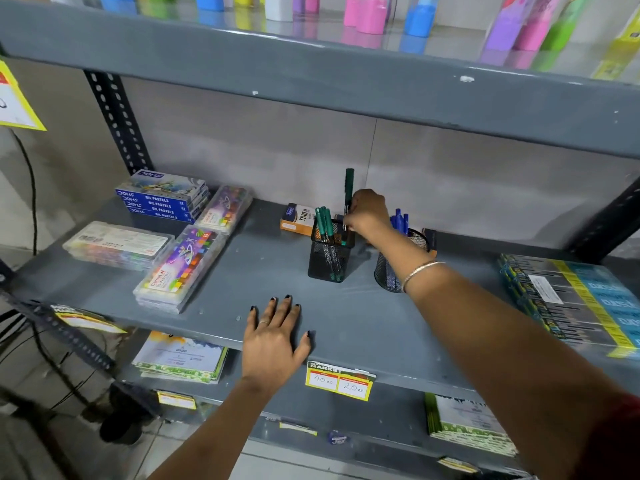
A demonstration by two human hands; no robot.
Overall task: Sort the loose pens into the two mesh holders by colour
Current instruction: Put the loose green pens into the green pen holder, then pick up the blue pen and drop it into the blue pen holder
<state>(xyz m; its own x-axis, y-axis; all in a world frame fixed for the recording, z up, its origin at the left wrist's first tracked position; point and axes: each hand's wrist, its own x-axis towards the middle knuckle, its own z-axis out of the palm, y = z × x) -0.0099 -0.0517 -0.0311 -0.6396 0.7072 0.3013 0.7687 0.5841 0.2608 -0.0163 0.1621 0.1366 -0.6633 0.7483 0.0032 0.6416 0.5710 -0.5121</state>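
A square black mesh holder (327,261) stands mid-shelf with several green pens (323,220) in it. To its right a round black mesh holder (386,273) holds several blue pens (400,220), partly hidden by my right forearm. My right hand (369,213) is shut on a green pen (348,183), held upright with its lower end inside the square holder. My left hand (275,336) lies flat on the grey shelf (214,306) near its front edge, fingers spread, holding nothing.
Oil pastel boxes (162,199) and clear crayon cases (181,268) fill the shelf's left side. An orange-white box (298,220) lies behind the holders. A stack of packaged sets (571,299) sits at the right. The upper shelf (311,74) overhangs closely.
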